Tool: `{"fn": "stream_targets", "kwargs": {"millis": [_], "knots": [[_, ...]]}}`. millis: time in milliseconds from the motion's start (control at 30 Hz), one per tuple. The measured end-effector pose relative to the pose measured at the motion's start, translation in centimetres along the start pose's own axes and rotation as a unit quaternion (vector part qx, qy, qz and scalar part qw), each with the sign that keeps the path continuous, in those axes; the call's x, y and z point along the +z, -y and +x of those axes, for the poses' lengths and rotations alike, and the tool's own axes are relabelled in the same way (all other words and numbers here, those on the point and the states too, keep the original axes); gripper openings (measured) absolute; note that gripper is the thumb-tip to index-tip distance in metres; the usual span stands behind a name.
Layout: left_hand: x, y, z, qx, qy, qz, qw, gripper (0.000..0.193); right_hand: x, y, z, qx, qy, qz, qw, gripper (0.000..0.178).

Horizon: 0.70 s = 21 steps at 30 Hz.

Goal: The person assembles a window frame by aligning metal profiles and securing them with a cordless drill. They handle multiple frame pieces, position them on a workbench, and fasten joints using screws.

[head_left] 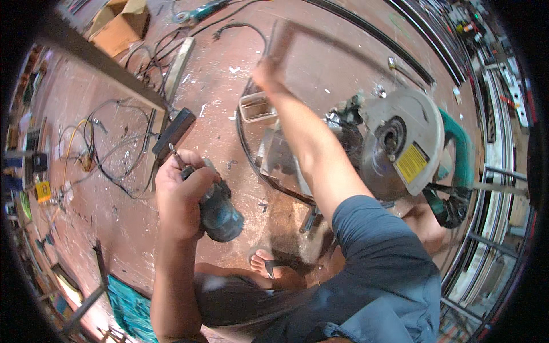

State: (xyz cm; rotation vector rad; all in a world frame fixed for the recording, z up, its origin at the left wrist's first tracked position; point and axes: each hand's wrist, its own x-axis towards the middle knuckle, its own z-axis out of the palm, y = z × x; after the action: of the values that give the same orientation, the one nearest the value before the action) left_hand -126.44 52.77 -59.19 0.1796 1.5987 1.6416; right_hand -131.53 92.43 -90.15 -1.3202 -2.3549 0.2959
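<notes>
My left hand (182, 194) is closed around a dark blue-green power drill (220, 212); its thin metal bit points up and to the left. Just beyond the bit lies a black rectangular block (174, 130). My right hand (266, 74) is stretched far forward and smeared by motion, closed at the corner side of a blurred brown metal frame (337, 41). Under my right forearm stands a cut-off saw with a grey blade guard (380, 134), a yellow label and a green handle (460, 146). A small open tray (256, 107) sits beside the saw.
Tangled cables (94, 148) spread over the reddish floor at left. An upright metal post (103, 63) rises there, near an open cardboard box (120, 28). A hammer (405, 71) and long metal bars (372, 34) lie far right. My sandalled foot (263, 264) stands below the drill.
</notes>
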Motion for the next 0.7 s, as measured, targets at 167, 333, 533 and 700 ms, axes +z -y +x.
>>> {"fn": "stream_targets", "kwargs": {"millis": [167,333,533,700], "knots": [[-1.1,0.0,-2.0,0.003,-0.050,-0.021,0.998,0.019,-2.0,0.0,-0.7,0.020,0.237,-0.019,0.971,0.054],[-0.4,0.4,-1.2,-0.013,-0.035,-0.019,0.999,0.017,-1.9,-2.8,-0.5,-0.049,0.272,-0.012,0.961,0.060],[-0.4,2.3,1.0,-0.005,-0.046,0.019,0.999,0.014,-5.5,0.4,-1.8,-0.085,0.272,0.033,0.958,0.062],[-0.2,2.8,2.2,-0.006,-0.038,0.049,0.998,0.013,-9.7,3.7,-8.4,-0.059,0.283,-0.013,0.957,0.063]]}}
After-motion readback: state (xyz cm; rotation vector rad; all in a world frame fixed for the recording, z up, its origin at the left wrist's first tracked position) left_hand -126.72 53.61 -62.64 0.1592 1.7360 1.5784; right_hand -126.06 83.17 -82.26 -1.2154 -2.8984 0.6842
